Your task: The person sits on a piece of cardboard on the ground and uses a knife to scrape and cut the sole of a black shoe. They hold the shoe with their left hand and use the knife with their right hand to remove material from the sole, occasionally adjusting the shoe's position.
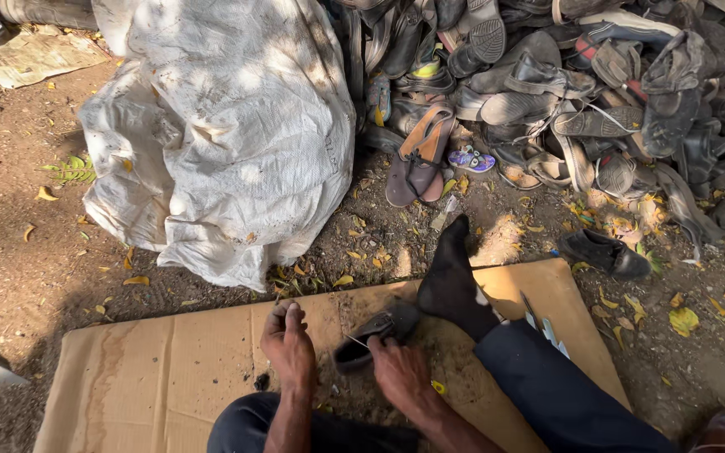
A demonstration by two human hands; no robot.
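Your left hand (pixel 289 342) sits low in the frame, just left of centre, raised a little above the cardboard (pixel 153 377). Its fingers are pinched together at the top; what they pinch is too small to tell, but a thin thread (pixel 357 341) shows between your two hands. Your right hand (pixel 400 373) lies to its right, fingers closed on the near end of a dark shoe (pixel 372 333), pressing it onto the cardboard. The shoe lies at bottom centre, tilted, its toe pointing up and to the right, touching your socked foot (pixel 451 281).

That foot, in a black sock, stretches from the lower right toward the centre, heel on the cardboard and toes over the dirt. Your leg in dark trousers (pixel 555 386) runs off the bottom right. Just right of the leg, small metal tools (pixel 543 327) lie on the cardboard; you cannot tell their kind.

Upper left to centre, a big white sack (pixel 228 126) stands on the ground (pixel 10 252), which is strewn with yellow leaves. The upper right is filled with a pile of worn shoes and sandals (pixel 564 84). A brown sandal (pixel 419 155) leans at the pile's near edge, with a small purple one (pixel 471 159) just beside it. A single black shoe (pixel 610 253) lies apart at right centre, near the cardboard's far corner. A flattened sheet of paper (pixel 31 54) lies in the upper left corner.
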